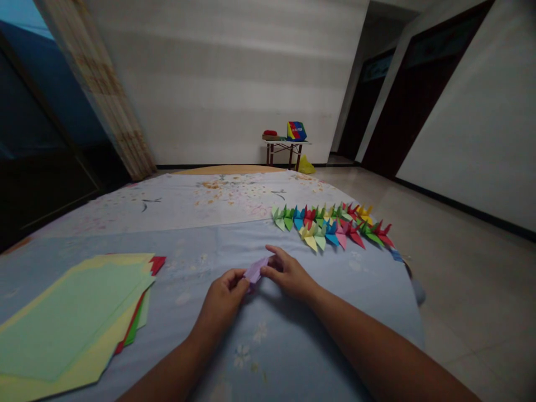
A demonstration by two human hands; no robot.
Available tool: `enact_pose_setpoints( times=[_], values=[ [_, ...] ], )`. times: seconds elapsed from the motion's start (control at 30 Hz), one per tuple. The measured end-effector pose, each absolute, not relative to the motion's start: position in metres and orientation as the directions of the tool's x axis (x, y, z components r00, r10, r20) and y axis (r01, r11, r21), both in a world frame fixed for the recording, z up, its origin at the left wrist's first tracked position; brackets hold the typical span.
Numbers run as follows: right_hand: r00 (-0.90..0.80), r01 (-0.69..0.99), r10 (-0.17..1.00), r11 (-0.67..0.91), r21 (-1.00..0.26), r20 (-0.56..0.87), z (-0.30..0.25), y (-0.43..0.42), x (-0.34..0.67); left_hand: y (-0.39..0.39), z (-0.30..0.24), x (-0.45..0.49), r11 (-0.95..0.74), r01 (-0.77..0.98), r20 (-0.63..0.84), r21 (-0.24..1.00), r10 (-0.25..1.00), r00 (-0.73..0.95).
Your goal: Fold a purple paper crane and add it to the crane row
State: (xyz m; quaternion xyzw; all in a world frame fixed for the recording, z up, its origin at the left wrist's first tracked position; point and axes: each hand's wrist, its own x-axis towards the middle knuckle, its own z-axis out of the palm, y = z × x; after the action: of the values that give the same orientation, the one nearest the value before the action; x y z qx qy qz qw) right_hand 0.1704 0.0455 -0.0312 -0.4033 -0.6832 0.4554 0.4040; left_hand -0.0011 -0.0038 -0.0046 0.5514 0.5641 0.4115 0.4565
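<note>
A small, partly folded piece of lilac paper (255,271) is held between both my hands just above a pale blue cloth (268,346). My left hand (224,296) pinches its near end with thumb and fingers closed. My right hand (288,272) grips its far end, fingers curled around it. Beyond my right hand lie two rows of several folded paper cranes (333,224) in green, blue, red, yellow and pink.
A stack of flat coloured paper sheets (71,318), green on top, lies at the left. The cloth's right edge drops to a tiled floor (460,268). A small table (287,148) with a colourful box stands by the far wall.
</note>
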Motion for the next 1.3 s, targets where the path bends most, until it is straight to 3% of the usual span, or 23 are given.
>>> enact_pose_setpoints(
  times=[0.1, 0.23, 0.4, 0.53, 0.7, 0.87, 1.07, 1.3],
  values=[
    [-0.356, -0.031, 0.921, 0.157, -0.987, 0.158, -0.032, 0.048, 0.166, -0.007, -0.003, 0.0, -0.048, 0.389, -0.003, 0.92, 0.991, 0.131],
    [-0.343, -0.049, 0.935, 0.077, -0.996, 0.089, -0.034, 0.052, 0.16, -0.008, -0.004, -0.003, -0.111, 0.589, 0.014, 0.801, 0.986, 0.167],
    [-0.386, 0.229, 0.918, 0.191, -0.954, 0.091, -0.031, 0.062, 0.154, -0.007, -0.002, -0.008, -0.121, 0.824, -0.002, 0.554, 0.989, 0.146],
    [-0.471, 0.494, 0.862, 0.432, -0.755, 0.185, -0.031, 0.068, 0.151, -0.006, -0.003, -0.012, -0.15, 0.912, 0.079, 0.381, 0.988, 0.13],
    [-0.472, 0.623, 0.834, 0.545, -0.561, 0.287, -0.036, 0.07, 0.15, -0.005, -0.005, -0.015, -0.236, 0.911, 0.138, 0.339, 0.97, 0.2],
    [-0.406, 0.732, 0.877, 0.481, -0.482, 0.258, -0.024, 0.064, 0.151, -0.006, -0.003, -0.013, -0.329, 0.902, 0.076, 0.28, 0.944, 0.321],
    [-0.375, 0.779, 0.925, 0.351, -0.52, 0.062, -0.009, 0.054, 0.149, -0.005, -0.008, -0.014, -0.337, 0.888, 0.1, 0.314, 0.942, 0.322],
    [-0.341, 0.684, 0.94, 0.266, -0.679, 0.025, -0.016, 0.052, 0.148, -0.003, -0.011, -0.016, -0.315, 0.855, 0.153, 0.411, 0.949, 0.276]
  ],
)
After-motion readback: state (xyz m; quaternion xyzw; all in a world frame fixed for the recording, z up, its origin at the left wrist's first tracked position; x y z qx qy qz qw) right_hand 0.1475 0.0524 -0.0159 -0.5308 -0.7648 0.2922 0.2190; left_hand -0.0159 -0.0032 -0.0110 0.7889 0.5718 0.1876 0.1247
